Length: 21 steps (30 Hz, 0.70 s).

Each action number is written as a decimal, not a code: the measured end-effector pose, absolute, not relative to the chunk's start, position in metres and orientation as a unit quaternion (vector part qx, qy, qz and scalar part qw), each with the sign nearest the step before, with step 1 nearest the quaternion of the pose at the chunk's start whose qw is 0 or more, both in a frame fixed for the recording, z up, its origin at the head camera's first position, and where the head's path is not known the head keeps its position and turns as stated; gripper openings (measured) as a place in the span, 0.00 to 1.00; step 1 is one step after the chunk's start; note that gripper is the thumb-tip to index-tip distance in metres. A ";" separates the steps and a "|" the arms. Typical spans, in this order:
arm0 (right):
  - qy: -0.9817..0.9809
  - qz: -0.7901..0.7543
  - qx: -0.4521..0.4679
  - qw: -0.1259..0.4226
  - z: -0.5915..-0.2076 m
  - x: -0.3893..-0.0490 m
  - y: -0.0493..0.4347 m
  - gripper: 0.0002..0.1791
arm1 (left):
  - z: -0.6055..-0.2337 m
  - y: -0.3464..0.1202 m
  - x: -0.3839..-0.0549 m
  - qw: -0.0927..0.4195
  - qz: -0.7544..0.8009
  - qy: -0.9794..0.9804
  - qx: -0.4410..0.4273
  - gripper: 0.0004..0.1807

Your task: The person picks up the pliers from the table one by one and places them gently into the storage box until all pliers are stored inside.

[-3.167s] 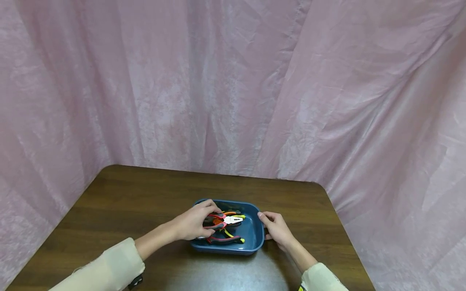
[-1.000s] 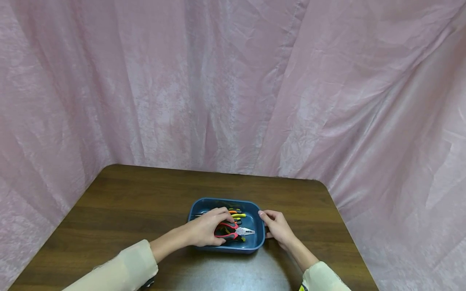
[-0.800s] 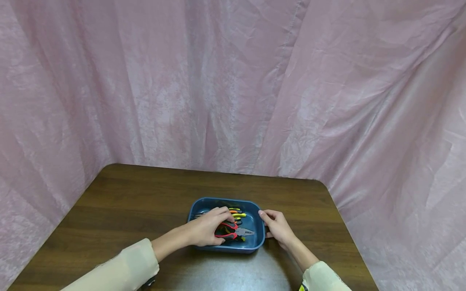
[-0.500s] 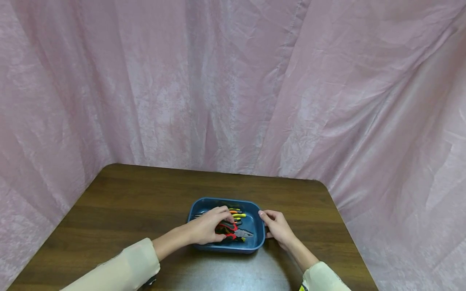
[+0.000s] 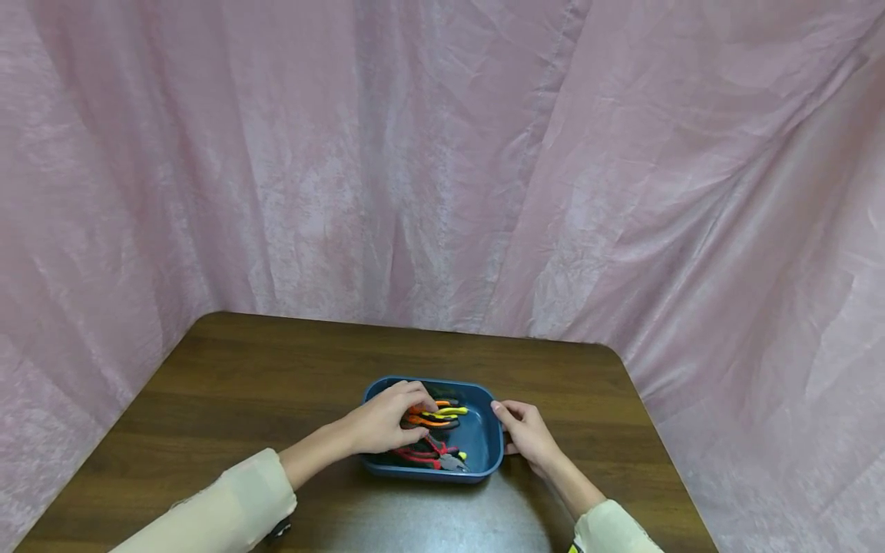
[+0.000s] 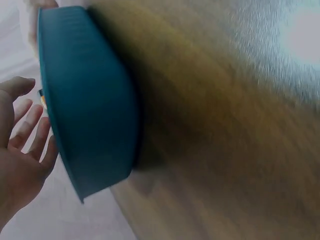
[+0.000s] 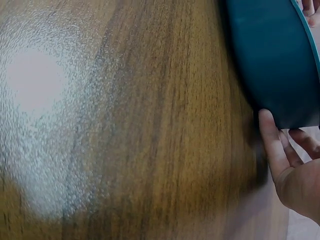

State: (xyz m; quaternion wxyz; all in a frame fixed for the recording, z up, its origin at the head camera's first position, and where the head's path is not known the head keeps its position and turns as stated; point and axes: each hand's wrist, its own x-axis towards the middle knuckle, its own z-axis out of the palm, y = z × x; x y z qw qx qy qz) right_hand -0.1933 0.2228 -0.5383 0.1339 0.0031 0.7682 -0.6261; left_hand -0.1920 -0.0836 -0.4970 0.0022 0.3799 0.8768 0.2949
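Observation:
A blue rectangular plastic bin sits on the table with several pliers inside. Over its left part hovers my left hand, fingers spread; the left wrist view shows nothing between that hand's thumb and fingers. Below those fingertips, red-and-black-handled pliers lie near the front wall, grey head pointing right. Orange handles and a yellow handle show behind them, partly covered by the hand. My right hand holds the bin's right end, thumb at the rim and fingers against the outer wall.
The brown wooden table has rounded far corners. Pink curtains hang close behind it and along both sides. A bright light reflection shines on the tabletop in front of the bin.
My left hand carried the red-handled pliers rightward and down in the bin, then let go and drew back up and left. The pliers now lie turned near the front wall. Right hand stays.

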 end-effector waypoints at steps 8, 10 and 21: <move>0.755 -0.637 -0.008 0.154 -0.534 -0.197 0.224 0.25 | -0.480 -0.102 -0.201 0.007 0.294 0.885 0.362 0.17; 0.760 -0.630 -0.010 0.159 -0.531 -0.198 0.224 0.25 | -0.477 -0.107 -0.203 0.007 0.291 0.888 0.357 0.18; 0.796 -0.565 -0.052 0.212 -0.506 -0.208 0.234 0.27 | -0.459 -0.129 -0.217 0.071 0.260 0.906 0.327 0.38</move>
